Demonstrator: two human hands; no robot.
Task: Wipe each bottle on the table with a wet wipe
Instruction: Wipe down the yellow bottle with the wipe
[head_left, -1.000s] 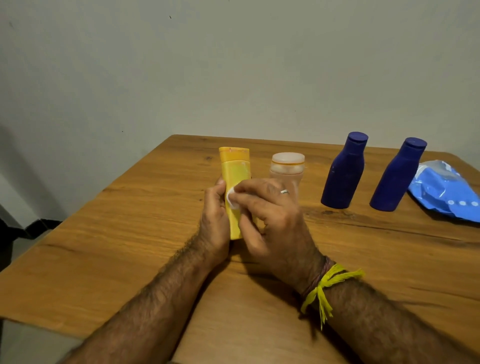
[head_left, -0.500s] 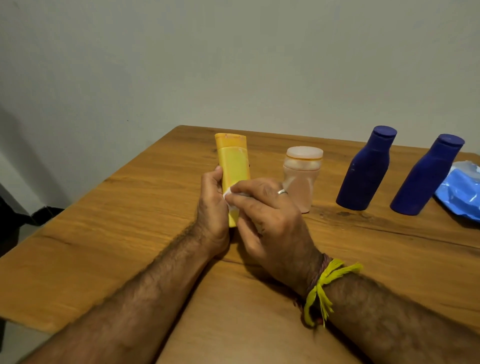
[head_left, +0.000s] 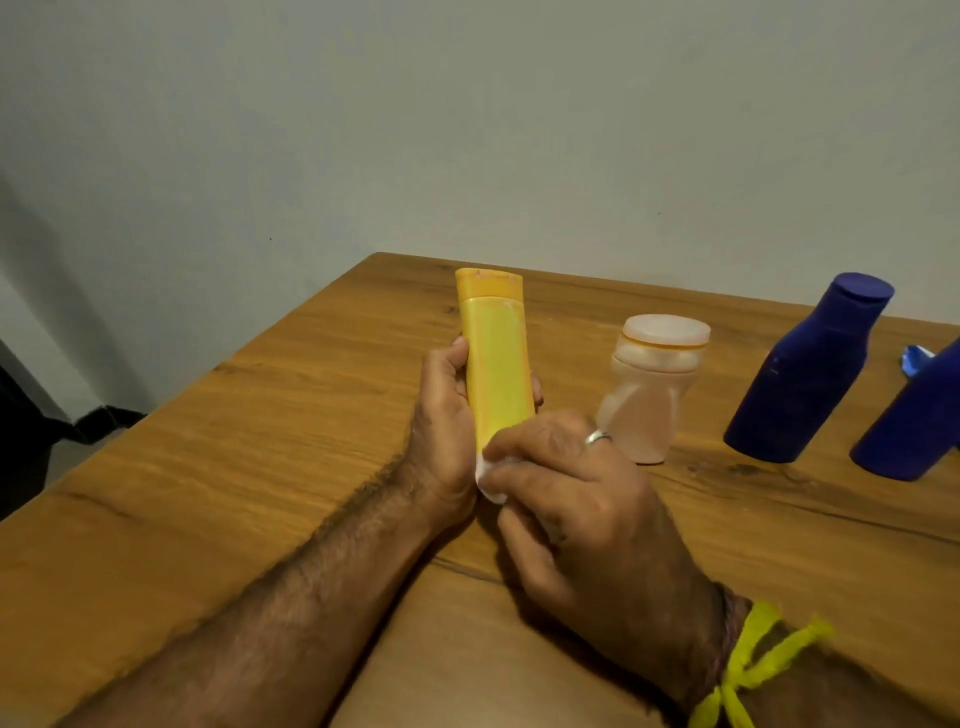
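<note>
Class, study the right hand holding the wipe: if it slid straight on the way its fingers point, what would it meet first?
The right hand points leftward, pressing the wet wipe against the yellow bottle. It would meet the bottle's lower part at once, then probably the left hand gripping behind.

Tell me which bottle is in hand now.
The yellow bottle: left hand grips it, right hand presses a wipe on it. The others stand untouched.

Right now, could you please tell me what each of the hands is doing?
Left hand: closed around the yellow bottle, holding it upright.
Right hand: closed on the white wet wipe, pressed against the bottle's lower part.
</note>
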